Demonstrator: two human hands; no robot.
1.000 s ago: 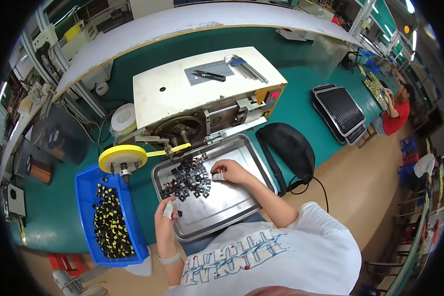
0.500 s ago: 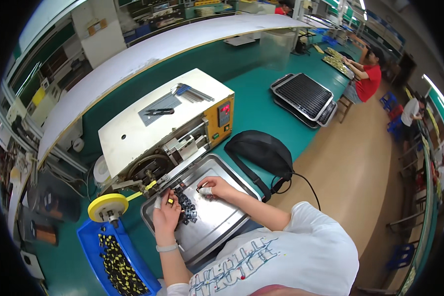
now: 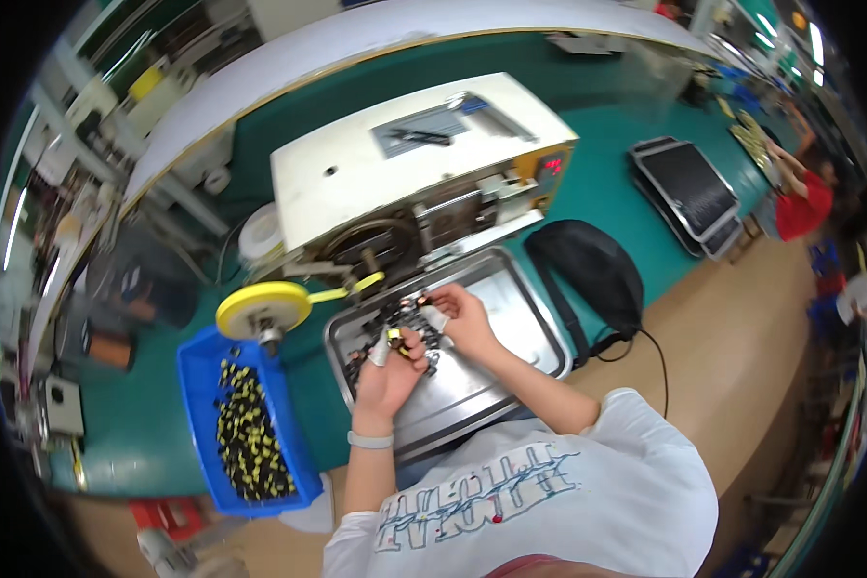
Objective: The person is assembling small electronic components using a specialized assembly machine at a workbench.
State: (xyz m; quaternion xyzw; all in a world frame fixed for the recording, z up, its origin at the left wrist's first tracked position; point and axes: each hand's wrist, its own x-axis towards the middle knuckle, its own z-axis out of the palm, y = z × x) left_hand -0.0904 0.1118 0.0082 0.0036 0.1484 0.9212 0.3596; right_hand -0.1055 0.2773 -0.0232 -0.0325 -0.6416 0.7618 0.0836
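Over the metal tray (image 3: 511, 313), my left hand (image 3: 387, 380) is closed, palm up, on a small black part with yellow tape (image 3: 396, 340). Close beside it, my right hand (image 3: 467, 326) pinches a small dark part (image 3: 424, 301) in its fingertips; its exact shape is too small to tell. White coverings wrap a finger of each hand. A pile of small black parts (image 3: 432, 364) lies in the tray, beneath and around both hands and partly hidden by them.
Behind the tray stands a white-topped machine (image 3: 356, 188) with tools on it. A yellow tape reel (image 3: 246, 313) projects at its left, above a blue bin (image 3: 197, 424) of black-and-yellow parts. To the right lie a black bag (image 3: 592, 270) and stacked black trays (image 3: 689, 188).
My right hand has moved left from the bare part of the tray to the pile, close to my left hand. The whole view has swung, so the bench appears shifted.
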